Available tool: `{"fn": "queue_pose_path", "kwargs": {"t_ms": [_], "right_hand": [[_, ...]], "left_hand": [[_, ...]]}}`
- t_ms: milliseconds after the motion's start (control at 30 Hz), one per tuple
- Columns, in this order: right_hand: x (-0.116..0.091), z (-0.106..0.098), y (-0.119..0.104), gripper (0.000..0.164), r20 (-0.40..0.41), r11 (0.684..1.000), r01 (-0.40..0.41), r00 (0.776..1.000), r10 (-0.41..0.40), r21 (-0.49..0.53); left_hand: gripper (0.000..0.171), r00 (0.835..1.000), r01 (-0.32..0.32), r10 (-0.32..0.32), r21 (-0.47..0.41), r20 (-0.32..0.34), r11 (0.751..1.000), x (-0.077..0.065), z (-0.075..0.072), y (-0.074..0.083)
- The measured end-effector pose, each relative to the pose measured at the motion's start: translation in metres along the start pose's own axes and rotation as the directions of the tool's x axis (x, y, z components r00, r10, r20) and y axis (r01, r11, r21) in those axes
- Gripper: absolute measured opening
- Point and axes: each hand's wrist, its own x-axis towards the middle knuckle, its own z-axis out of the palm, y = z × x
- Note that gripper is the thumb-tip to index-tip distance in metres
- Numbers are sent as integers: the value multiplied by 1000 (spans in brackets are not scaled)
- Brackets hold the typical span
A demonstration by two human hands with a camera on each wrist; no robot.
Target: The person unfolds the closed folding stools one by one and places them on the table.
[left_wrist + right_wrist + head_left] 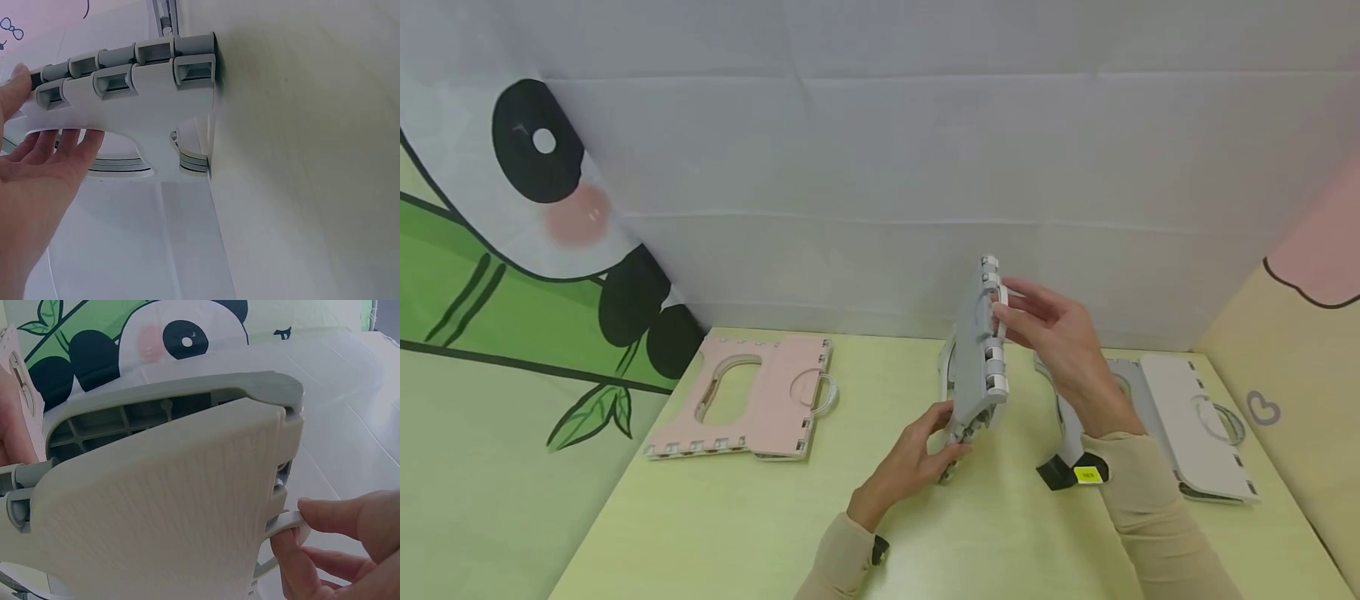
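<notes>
A grey and white folding step stool [972,358] stands tilted on its edge between the two hands, partly folded. My right hand [1060,346] pinches its white carry handle [286,522] between thumb and fingers at the upper right side. Lower down, my left hand [913,462] grips the stool's leg end, thumb on the near side. In the left wrist view, the fingers [81,147] curl through the leg's cutout below a row of hinge knuckles [119,72]. A narrow gap between the two top panels shows the ribbed grey underside [140,417] in the right wrist view.
A pink folding stool [778,400] lies flat at the table's left. Another stool, white and grey [1195,425], lies at the right, partly behind the right forearm. A pale cloth wall [880,167] rises along the back edge of the yellow-green table [715,533].
</notes>
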Motion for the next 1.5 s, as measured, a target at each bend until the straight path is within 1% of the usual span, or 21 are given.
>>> {"fn": "queue_pose_path", "kwargs": {"t_ms": [233, 400, 467, 700, 967, 1133, 1367, 1500], "right_hand": [[1, 5, -1, 61, 3, 1000, 17, 1000, -17, -6], [2, 9, -2, 58, 4, 999, 33, 999, -33, -30], [2, 11, -3, 57, 2, 999, 35, 999, -35, -36], [3, 18, -3, 56, 2, 999, 33, 999, -33, -8], [4, 23, 0, 55, -8, 999, 50, 999, -50, -10], [4, 25, 2, 55, -11, 998, 59, 998, -59, -16], [3, 25, 3, 54, 12, 997, 78, 997, -78, -25], [2, 25, 5, 54, 29, 994, 100, 995, -99, -37]], "left_hand": [[55, 1000, 23, -22, -58, 11, 998, 1, 1, -1], [55, 1000, 28, -27, -80, 7, 996, 2, 2, 0], [55, 1000, 31, -31, -82, 4, 996, 3, 3, 0], [56, 998, 58, -58, -82, 8, 995, 2, 3, -2], [55, 999, 48, -47, -67, 13, 997, 2, 0, -1], [54, 998, 56, -55, -75, 17, 996, 1, 0, -2], [51, 998, 62, -61, -81, 11, 995, -1, 0, -3], [48, 998, 56, -56, -101, 4, 993, -2, -1, -5]]}}
